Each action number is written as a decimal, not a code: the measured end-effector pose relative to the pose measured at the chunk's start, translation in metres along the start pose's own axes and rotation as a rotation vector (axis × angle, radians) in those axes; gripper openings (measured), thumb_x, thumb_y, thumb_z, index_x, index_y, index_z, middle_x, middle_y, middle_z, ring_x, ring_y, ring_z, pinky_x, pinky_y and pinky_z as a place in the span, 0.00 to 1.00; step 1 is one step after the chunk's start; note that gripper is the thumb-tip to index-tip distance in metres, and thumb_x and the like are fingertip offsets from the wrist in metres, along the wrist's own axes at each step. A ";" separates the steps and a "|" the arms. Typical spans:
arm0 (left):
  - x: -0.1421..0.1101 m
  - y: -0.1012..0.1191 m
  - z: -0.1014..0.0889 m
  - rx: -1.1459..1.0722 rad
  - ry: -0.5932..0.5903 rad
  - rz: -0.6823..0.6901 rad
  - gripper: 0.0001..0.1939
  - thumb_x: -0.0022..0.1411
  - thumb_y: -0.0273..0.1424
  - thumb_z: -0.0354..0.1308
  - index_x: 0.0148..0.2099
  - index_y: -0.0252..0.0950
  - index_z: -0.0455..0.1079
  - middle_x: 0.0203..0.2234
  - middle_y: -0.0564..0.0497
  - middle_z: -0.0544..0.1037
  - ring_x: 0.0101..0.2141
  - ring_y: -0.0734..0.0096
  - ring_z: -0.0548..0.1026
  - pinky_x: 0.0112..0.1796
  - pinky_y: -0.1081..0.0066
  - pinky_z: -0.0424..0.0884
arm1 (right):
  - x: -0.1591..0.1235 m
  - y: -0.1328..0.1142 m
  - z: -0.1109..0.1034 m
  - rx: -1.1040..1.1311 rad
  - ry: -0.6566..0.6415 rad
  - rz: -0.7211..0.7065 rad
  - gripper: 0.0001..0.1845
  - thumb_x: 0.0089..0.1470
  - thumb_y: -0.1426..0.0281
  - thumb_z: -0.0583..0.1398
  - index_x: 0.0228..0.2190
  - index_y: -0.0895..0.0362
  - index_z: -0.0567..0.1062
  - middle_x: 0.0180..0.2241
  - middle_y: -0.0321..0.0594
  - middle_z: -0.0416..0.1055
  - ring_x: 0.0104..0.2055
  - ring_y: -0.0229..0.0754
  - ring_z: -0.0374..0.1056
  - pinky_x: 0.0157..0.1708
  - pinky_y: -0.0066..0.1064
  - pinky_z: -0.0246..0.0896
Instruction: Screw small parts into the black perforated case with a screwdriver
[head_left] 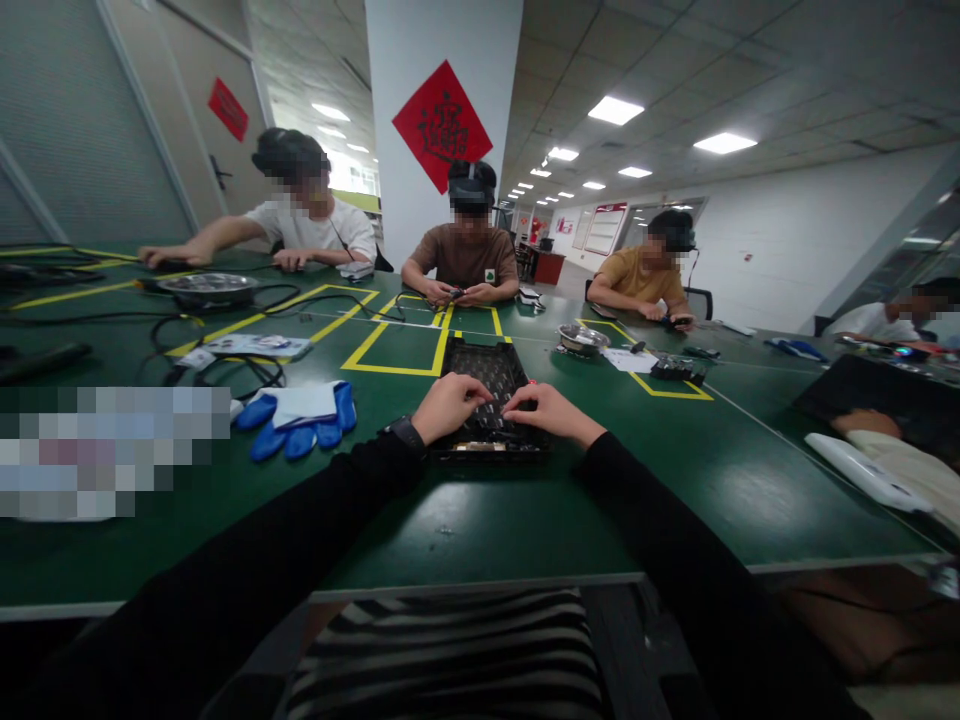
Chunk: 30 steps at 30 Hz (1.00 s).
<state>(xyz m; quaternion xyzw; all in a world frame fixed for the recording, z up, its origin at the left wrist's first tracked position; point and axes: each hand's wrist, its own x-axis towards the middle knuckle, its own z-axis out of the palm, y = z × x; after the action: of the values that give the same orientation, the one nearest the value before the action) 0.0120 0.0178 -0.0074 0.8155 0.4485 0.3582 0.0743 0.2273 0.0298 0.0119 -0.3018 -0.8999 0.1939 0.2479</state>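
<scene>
Room between forearms (300,530) ends at the black tray (491,457).

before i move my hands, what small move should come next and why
Perhaps ease the left hand and right hand slightly apart: their fingertips are close together over the black case, hiding part of its inside, and anything pinched is too small to tell.

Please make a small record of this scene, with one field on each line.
left hand: small watch on the wrist; fingertips over the black open case, grip unclear
right hand: fingertips over the same case, grip unclear
black open case: on the green table, between the hands; small parts inside, too small to name
left of the case: blue and white gloves
right of the case, farther off: metal bowl, white sheet
other people: several around the table
</scene>
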 end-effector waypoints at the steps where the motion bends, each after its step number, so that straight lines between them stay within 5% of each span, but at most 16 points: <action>1: 0.000 0.000 0.000 -0.003 0.001 -0.002 0.10 0.56 0.28 0.54 0.35 0.38 0.77 0.32 0.50 0.79 0.35 0.69 0.74 0.40 0.71 0.67 | 0.000 -0.001 -0.001 -0.007 -0.036 0.004 0.10 0.48 0.65 0.61 0.30 0.58 0.78 0.31 0.39 0.76 0.34 0.38 0.70 0.38 0.28 0.60; 9: 0.001 0.000 0.001 -0.037 0.009 0.003 0.10 0.55 0.30 0.55 0.35 0.36 0.77 0.29 0.50 0.79 0.32 0.70 0.74 0.38 0.73 0.66 | 0.008 0.000 0.002 -0.155 -0.135 0.056 0.07 0.45 0.66 0.63 0.26 0.58 0.78 0.28 0.38 0.76 0.29 0.37 0.69 0.32 0.27 0.59; 17: 0.000 0.007 -0.004 -0.094 -0.026 0.019 0.11 0.55 0.37 0.57 0.35 0.37 0.76 0.30 0.51 0.79 0.33 0.69 0.73 0.37 0.72 0.65 | 0.001 -0.022 0.006 -0.181 0.325 -0.063 0.06 0.51 0.69 0.59 0.28 0.58 0.75 0.30 0.39 0.73 0.34 0.37 0.67 0.38 0.29 0.57; 30: -0.001 0.010 -0.005 -0.063 -0.007 0.088 0.12 0.56 0.38 0.57 0.32 0.35 0.74 0.28 0.51 0.77 0.32 0.70 0.71 0.35 0.72 0.64 | 0.002 -0.028 0.015 -0.167 0.372 -0.036 0.07 0.50 0.66 0.61 0.28 0.57 0.75 0.30 0.40 0.72 0.34 0.40 0.66 0.37 0.31 0.58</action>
<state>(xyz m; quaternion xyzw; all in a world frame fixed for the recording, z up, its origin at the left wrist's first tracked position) 0.0155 0.0100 -0.0001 0.8328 0.4005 0.3724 0.0855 0.2046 0.0078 0.0141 -0.3356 -0.8569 0.0549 0.3874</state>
